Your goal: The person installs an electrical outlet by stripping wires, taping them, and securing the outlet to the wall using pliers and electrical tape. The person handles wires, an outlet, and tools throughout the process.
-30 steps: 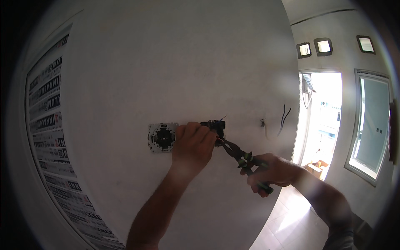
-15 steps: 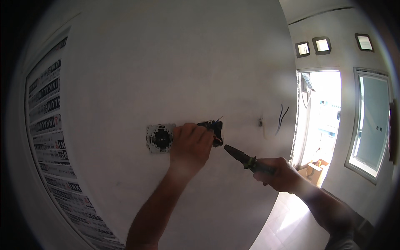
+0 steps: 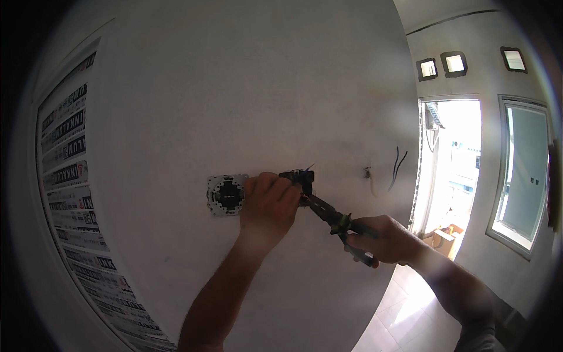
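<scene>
My left hand [image 3: 268, 202] presses against a white wall, its fingers closed around a dark socket insert [image 3: 298, 177] at a wall opening. Just left of it sits a mounted socket mechanism [image 3: 226, 194] with a pale frame and a dark centre. My right hand [image 3: 381, 239] grips the handles of long-nosed pliers [image 3: 331, 217], whose jaws reach up-left to the dark insert beside my left fingers. Thin wire ends stick out above the insert.
Further right on the wall [image 3: 246, 88], two loose dark wires [image 3: 397, 167] and a small box hang near a bright doorway [image 3: 448, 170]. A window [image 3: 519, 182] is at the right, and a printed strip [image 3: 76, 193] covers the door frame at the left. Pale floor tiles lie below.
The right hand drew the pliers slightly away from the insert half a second ago, and has now brought the jaws back against it. The left hand stayed on the insert.
</scene>
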A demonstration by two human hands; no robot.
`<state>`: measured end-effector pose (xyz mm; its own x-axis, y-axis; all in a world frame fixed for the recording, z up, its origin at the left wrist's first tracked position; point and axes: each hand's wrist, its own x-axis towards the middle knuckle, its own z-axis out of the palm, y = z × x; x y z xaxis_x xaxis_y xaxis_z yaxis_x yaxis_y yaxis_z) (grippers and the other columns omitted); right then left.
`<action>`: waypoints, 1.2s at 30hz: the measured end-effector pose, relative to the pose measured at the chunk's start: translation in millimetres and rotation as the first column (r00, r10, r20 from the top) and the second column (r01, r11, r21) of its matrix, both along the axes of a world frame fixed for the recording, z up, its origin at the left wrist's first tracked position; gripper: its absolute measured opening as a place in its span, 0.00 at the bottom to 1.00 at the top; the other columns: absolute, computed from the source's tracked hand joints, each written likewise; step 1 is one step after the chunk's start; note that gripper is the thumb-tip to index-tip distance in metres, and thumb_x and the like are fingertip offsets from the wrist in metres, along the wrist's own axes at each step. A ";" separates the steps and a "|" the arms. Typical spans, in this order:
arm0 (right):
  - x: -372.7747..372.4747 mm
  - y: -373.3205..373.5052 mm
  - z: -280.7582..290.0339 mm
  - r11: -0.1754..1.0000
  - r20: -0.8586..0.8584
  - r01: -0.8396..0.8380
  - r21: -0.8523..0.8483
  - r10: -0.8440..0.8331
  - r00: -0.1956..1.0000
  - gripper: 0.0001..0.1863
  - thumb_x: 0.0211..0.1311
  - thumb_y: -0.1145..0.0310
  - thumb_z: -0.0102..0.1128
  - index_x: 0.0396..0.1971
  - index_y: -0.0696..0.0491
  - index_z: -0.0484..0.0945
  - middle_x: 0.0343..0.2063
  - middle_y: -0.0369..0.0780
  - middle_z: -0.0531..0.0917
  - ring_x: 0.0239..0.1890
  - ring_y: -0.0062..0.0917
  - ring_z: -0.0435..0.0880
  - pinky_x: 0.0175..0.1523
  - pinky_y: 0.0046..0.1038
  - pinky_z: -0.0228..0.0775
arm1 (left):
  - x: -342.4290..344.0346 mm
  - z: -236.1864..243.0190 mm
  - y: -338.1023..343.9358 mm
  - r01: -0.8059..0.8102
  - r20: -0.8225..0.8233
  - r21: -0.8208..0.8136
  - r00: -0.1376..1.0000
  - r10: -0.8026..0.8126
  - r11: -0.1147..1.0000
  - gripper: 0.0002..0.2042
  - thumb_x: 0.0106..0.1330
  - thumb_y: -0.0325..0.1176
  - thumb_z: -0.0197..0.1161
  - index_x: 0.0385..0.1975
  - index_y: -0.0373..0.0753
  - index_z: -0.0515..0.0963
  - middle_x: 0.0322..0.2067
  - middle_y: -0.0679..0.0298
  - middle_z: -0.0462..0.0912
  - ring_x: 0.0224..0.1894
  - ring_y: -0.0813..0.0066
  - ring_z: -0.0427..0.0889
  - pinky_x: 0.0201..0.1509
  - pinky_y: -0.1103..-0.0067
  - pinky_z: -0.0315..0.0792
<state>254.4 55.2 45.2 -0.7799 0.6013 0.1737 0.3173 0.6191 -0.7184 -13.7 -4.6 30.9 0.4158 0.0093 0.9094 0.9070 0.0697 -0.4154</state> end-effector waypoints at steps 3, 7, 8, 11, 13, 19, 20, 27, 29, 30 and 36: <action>-4.1 10.2 -12.5 0.999 -0.102 -0.031 0.027 0.034 0.994 0.18 0.76 0.58 0.59 0.52 0.57 0.82 0.27 0.37 0.85 0.21 0.19 0.82 0.30 0.25 0.77 | 1.7 0.2 -1.2 0.000 0.007 -0.011 1.000 0.000 1.000 0.07 0.58 0.29 0.75 0.34 0.43 0.84 0.33 0.72 0.80 0.44 0.68 0.77 0.52 0.68 0.66; -5.0 2.0 -2.3 1.000 -0.014 -0.011 -0.028 0.010 1.000 0.18 0.74 0.59 0.63 0.51 0.59 0.81 0.27 0.38 0.86 0.23 0.20 0.84 0.31 0.25 0.78 | 1.0 0.0 -1.1 -0.011 -0.002 -0.001 1.000 0.011 1.000 0.07 0.58 0.29 0.75 0.33 0.43 0.83 0.33 0.72 0.80 0.44 0.68 0.77 0.52 0.68 0.66; -6.2 -2.4 3.5 0.998 0.026 -0.028 -0.056 0.030 0.999 0.18 0.74 0.60 0.64 0.52 0.60 0.79 0.27 0.39 0.86 0.24 0.20 0.85 0.31 0.25 0.79 | 0.4 -0.2 -0.8 -0.016 -0.006 0.001 1.000 0.016 1.000 0.07 0.58 0.29 0.75 0.33 0.43 0.83 0.33 0.72 0.80 0.44 0.68 0.77 0.52 0.68 0.66; -4.6 6.9 -4.7 0.950 -0.010 -0.199 -0.239 0.203 0.979 0.23 0.69 0.61 0.69 0.54 0.61 0.75 0.27 0.43 0.86 0.25 0.21 0.87 0.32 0.25 0.80 | 1.5 -0.1 -1.8 -0.034 -0.009 -0.006 0.999 0.034 0.999 0.08 0.58 0.29 0.75 0.32 0.43 0.82 0.33 0.71 0.79 0.44 0.67 0.77 0.52 0.67 0.66; -0.1 8.2 -8.2 0.959 -0.016 -0.198 -0.202 0.199 0.980 0.27 0.65 0.62 0.72 0.57 0.61 0.72 0.27 0.45 0.86 0.26 0.24 0.88 0.33 0.26 0.81 | 2.9 -0.5 -0.1 -0.025 -0.012 -0.008 1.000 0.025 1.000 0.08 0.58 0.29 0.76 0.32 0.43 0.81 0.33 0.71 0.79 0.44 0.66 0.77 0.51 0.67 0.66; 5.8 14.7 -23.0 0.582 -0.206 0.132 0.802 0.063 0.977 0.33 0.58 0.63 0.73 0.60 0.59 0.68 0.34 0.49 0.83 0.34 0.38 0.88 0.38 0.40 0.80 | 3.5 2.3 -0.5 -0.021 -0.013 -0.008 1.000 0.021 1.000 0.09 0.57 0.30 0.76 0.32 0.43 0.81 0.33 0.70 0.79 0.44 0.66 0.77 0.51 0.66 0.66; 3.3 12.2 -24.9 0.409 -0.257 0.218 0.886 0.044 0.965 0.33 0.56 0.65 0.72 0.60 0.59 0.69 0.36 0.48 0.82 0.34 0.39 0.88 0.40 0.42 0.80 | 3.2 1.2 -1.0 -0.033 -0.009 -0.012 0.999 0.033 0.999 0.09 0.57 0.30 0.76 0.32 0.43 0.81 0.33 0.70 0.79 0.44 0.66 0.77 0.51 0.66 0.66; 1.3 12.0 -26.1 0.579 -0.156 0.198 0.791 -0.123 0.980 0.22 0.68 0.60 0.60 0.56 0.56 0.72 0.39 0.48 0.80 0.39 0.38 0.85 0.47 0.43 0.78 | 1.4 1.1 0.0 -0.045 0.008 -0.031 0.999 0.045 0.999 0.09 0.58 0.30 0.76 0.33 0.43 0.80 0.33 0.70 0.78 0.44 0.66 0.77 0.51 0.66 0.66; 1.4 26.4 -19.5 0.836 0.007 -0.011 0.549 0.009 1.000 0.21 0.73 0.60 0.54 0.57 0.58 0.73 0.35 0.49 0.82 0.37 0.38 0.86 0.42 0.43 0.80 | -0.1 1.9 0.4 -0.033 -0.014 -0.026 0.999 0.033 0.999 0.09 0.58 0.30 0.76 0.32 0.43 0.80 0.32 0.70 0.78 0.44 0.66 0.77 0.52 0.66 0.66; 3.0 35.0 -15.3 0.916 0.069 -0.111 0.386 0.091 0.993 0.21 0.75 0.60 0.51 0.58 0.58 0.73 0.33 0.49 0.82 0.35 0.37 0.87 0.40 0.43 0.81 | -0.2 1.6 1.0 -0.024 -0.025 -0.027 0.999 0.023 0.999 0.09 0.58 0.30 0.76 0.32 0.43 0.79 0.32 0.70 0.78 0.44 0.66 0.77 0.52 0.66 0.66; 12.9 44.2 4.3 0.661 -0.170 -0.401 -0.634 0.387 0.906 0.25 0.81 0.54 0.40 0.56 0.60 0.75 0.33 0.49 0.86 0.26 0.36 0.89 0.31 0.34 0.84 | 2.1 2.1 -0.4 -0.041 -0.029 -0.021 0.999 0.041 0.999 0.08 0.58 0.29 0.75 0.31 0.43 0.80 0.31 0.70 0.78 0.44 0.66 0.77 0.51 0.66 0.66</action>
